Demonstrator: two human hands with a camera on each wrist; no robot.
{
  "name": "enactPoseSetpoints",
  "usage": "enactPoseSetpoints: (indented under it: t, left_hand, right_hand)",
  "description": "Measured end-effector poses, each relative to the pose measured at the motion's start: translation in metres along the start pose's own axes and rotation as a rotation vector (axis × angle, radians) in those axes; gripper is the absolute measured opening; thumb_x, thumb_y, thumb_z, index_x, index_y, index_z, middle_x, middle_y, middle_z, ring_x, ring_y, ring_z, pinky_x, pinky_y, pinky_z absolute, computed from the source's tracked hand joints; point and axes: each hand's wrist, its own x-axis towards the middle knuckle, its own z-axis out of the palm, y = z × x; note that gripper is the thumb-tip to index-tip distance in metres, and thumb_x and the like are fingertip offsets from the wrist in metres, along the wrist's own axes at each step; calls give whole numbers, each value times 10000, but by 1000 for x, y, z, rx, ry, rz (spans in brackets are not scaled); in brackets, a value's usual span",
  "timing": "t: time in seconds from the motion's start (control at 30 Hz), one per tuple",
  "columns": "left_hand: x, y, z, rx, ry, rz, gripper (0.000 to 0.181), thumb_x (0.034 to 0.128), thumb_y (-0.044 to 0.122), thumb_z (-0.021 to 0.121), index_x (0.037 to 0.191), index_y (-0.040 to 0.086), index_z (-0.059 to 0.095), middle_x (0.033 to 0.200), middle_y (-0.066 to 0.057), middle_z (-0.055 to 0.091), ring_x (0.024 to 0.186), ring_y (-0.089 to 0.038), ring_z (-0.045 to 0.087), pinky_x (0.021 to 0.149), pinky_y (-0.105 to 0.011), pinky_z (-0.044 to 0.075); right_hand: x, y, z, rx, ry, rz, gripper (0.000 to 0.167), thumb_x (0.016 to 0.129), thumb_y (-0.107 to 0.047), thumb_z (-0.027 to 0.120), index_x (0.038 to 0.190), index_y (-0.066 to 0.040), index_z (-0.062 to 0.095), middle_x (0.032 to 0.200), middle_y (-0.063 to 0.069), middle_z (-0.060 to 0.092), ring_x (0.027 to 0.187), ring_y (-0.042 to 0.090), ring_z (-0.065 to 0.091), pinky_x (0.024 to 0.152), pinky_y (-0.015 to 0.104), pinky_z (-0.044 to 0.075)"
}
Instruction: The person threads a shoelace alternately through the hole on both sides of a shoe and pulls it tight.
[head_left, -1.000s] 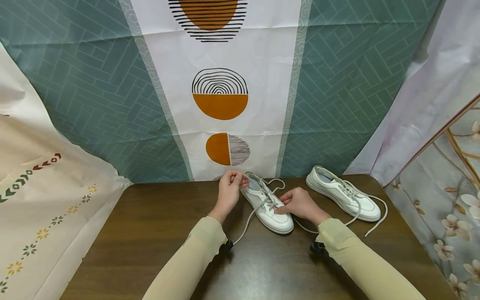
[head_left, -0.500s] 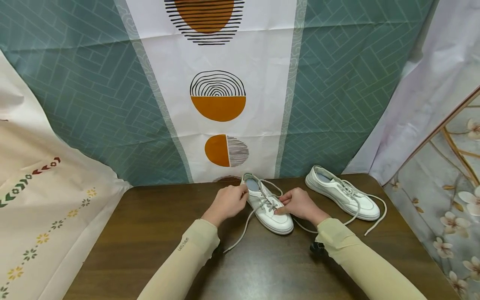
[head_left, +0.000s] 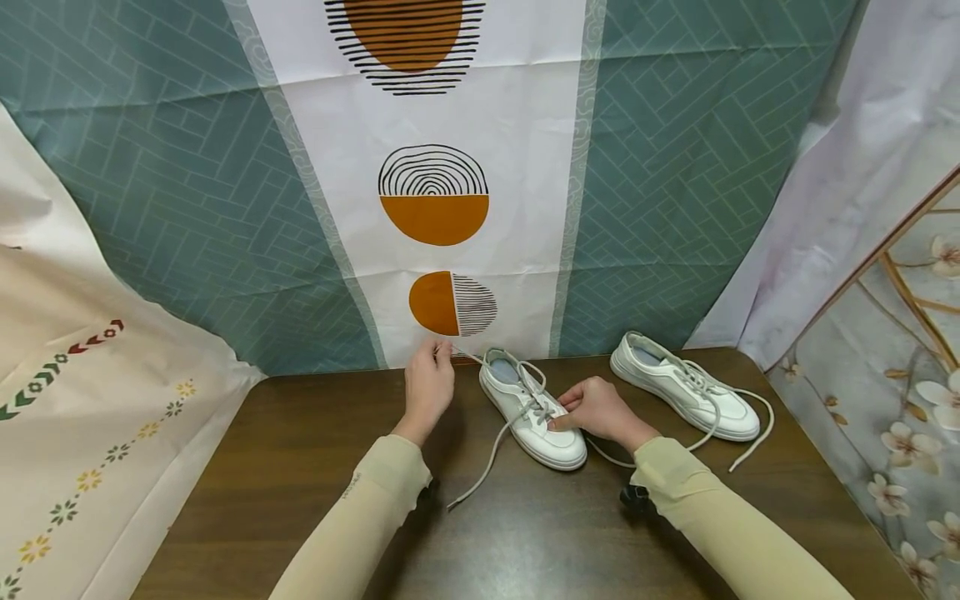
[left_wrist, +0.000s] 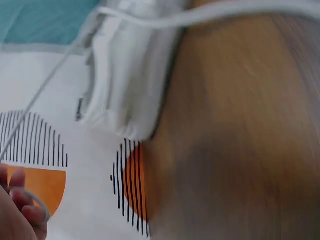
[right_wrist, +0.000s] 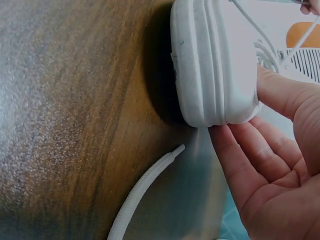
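A white lace-up shoe (head_left: 551,443) lies on the table with its toe toward me. My left hand (head_left: 430,383), left of the shoe's heel, pinches a shoelace (head_left: 468,356) stretched from the shoe; in the left wrist view this lace (left_wrist: 37,95) runs straight to the fingers and loops round one. My right hand (head_left: 600,410) holds the shoe's front part: in the right wrist view, the thumb rests on top near the lacing and the fingers (right_wrist: 240,155) lie against the side. Another lace end (head_left: 487,467) trails on the table, left of the toe.
A second white shoe (head_left: 682,387), its laces loose, stands at the right on the brown wooden table (head_left: 315,467). Behind the table hangs a patterned cloth (head_left: 517,208). A cream cloth (head_left: 112,417) hangs at the left, and a floral one (head_left: 892,433) at the right.
My left hand has moved from the shoe's opening to its near-left side, then left and away, drawing out the lace. My right hand has stayed on the shoe.
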Motion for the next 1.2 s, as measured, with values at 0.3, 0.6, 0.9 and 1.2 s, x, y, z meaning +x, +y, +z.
enactPoseSetpoints:
  t: [0.3,0.6,0.9,1.2]
  left_hand:
    - [16,-2,-15,-670,353,-334,295,1006,265,402,862,41,528,803,-124,593,636,-185,500,593,-238,429]
    - [27,-4,-27,-882,498,-379,248,1012,227,384,822,86,457,736,-74,516,644,-251,499,670,-364,470]
    - [41,-6,-45,-938,575,-353,247,1002,251,399,811,108,464,685,-32,470,581,-162,454,593,-266,420]
    - [40,-13,-44,-932,567,-382,232,1001,258,401,829,115,464,708,-32,470,602,-176,444,597,-254,402]
  right_hand:
    - [0,-1,0,9,-8,7,384,560,-311,895,849,-111,739,770,-18,725,703,57,642,646,241,504]
    - [1,0,2,12,-22,5,388,562,-330,892,850,-119,740,776,-24,725,712,62,640,645,242,506]
    - [1,-1,-1,7,-21,-3,379,575,-316,888,855,-110,738,784,-18,725,721,65,640,653,246,508]
    - [0,0,-1,19,-25,12,374,579,-307,888,858,-107,738,785,-11,726,710,65,645,640,238,505]
